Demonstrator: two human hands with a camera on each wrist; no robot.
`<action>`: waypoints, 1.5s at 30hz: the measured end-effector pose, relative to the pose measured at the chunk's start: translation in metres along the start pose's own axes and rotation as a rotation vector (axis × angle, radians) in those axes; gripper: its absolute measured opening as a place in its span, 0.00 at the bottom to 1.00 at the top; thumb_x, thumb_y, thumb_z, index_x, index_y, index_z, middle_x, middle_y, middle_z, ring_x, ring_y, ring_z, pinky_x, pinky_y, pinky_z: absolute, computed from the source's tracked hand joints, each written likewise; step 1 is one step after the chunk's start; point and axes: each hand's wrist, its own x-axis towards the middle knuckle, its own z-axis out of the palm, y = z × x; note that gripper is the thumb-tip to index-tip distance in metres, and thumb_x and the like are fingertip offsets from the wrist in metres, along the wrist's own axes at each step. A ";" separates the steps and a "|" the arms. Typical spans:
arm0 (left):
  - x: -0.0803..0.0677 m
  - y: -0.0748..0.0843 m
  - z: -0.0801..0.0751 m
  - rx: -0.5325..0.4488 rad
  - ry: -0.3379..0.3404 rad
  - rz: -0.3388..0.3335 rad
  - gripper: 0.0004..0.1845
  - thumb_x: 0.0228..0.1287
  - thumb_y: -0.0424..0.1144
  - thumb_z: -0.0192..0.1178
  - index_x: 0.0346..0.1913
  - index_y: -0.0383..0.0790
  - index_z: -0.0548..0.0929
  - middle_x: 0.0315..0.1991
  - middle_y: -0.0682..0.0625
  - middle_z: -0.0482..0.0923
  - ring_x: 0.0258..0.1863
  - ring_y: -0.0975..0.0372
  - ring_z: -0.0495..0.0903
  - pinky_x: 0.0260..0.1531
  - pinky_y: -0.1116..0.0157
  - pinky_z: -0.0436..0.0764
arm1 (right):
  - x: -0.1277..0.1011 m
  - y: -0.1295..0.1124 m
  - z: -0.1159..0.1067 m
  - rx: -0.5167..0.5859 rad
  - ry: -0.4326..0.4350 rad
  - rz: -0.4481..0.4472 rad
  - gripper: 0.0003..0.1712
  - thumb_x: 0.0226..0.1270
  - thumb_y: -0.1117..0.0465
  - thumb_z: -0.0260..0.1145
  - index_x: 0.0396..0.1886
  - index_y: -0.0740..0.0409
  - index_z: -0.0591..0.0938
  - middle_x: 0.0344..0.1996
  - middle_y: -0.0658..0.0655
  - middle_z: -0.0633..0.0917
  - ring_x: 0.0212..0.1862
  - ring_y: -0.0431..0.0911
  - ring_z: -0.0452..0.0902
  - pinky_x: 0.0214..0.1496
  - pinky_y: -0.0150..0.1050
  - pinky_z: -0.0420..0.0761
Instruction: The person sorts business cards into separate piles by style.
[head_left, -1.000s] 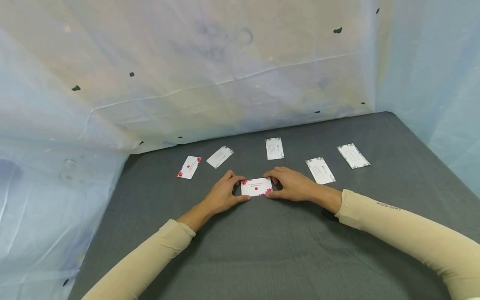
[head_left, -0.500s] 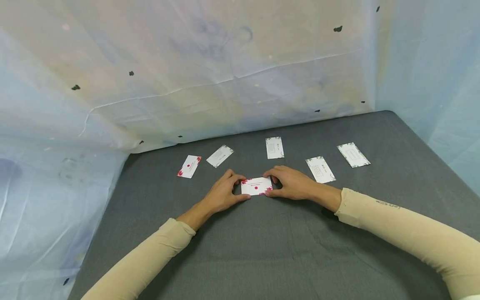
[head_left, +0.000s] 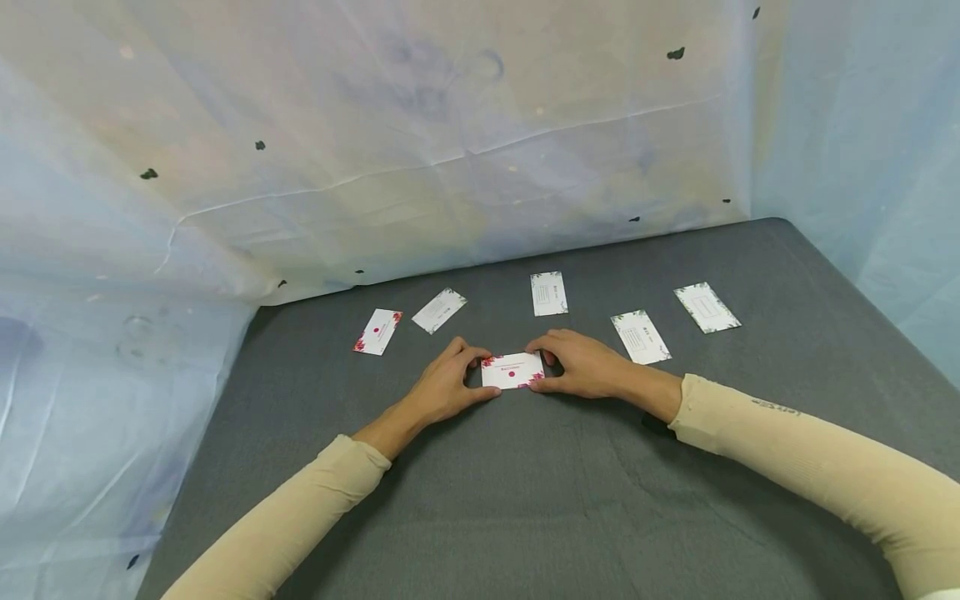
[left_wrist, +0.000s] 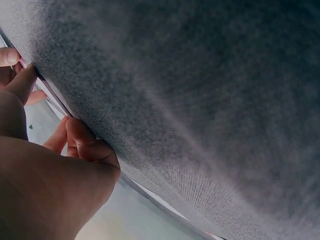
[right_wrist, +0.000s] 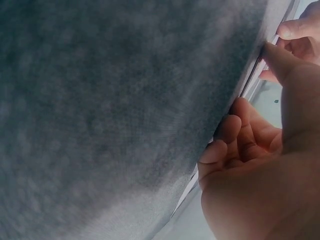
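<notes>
Card (head_left: pixel 513 370) unmoved between both hands (head_left: pixel 517 375)

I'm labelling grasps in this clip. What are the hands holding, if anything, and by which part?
Both the left hand and right hand pinch the red-flowered card by its short ends, one each.

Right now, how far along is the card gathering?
Early. Both hands, left hand and right hand, pinch the ends of a red-flowered card or small stack on the grey table. Five cards lie loose behind it: one red, four green-edged.
</notes>
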 end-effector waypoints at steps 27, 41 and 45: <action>0.000 0.001 -0.001 -0.008 -0.005 -0.008 0.31 0.58 0.56 0.71 0.61 0.45 0.79 0.43 0.51 0.68 0.35 0.63 0.66 0.36 0.66 0.68 | 0.000 -0.001 0.000 -0.012 0.001 0.002 0.28 0.63 0.41 0.70 0.57 0.51 0.80 0.35 0.48 0.75 0.36 0.40 0.67 0.40 0.37 0.67; -0.001 0.002 -0.001 -0.014 0.005 0.002 0.31 0.57 0.54 0.72 0.61 0.43 0.79 0.43 0.50 0.68 0.34 0.63 0.66 0.36 0.65 0.68 | 0.000 0.000 0.000 -0.012 -0.010 0.011 0.29 0.63 0.41 0.70 0.58 0.50 0.80 0.34 0.47 0.74 0.35 0.40 0.67 0.40 0.37 0.67; -0.001 0.001 -0.002 -0.019 0.010 0.004 0.31 0.57 0.54 0.72 0.61 0.43 0.79 0.42 0.50 0.68 0.33 0.63 0.66 0.36 0.66 0.68 | 0.001 0.000 0.000 -0.012 -0.010 0.013 0.28 0.63 0.41 0.70 0.58 0.50 0.80 0.34 0.47 0.74 0.35 0.39 0.66 0.40 0.37 0.67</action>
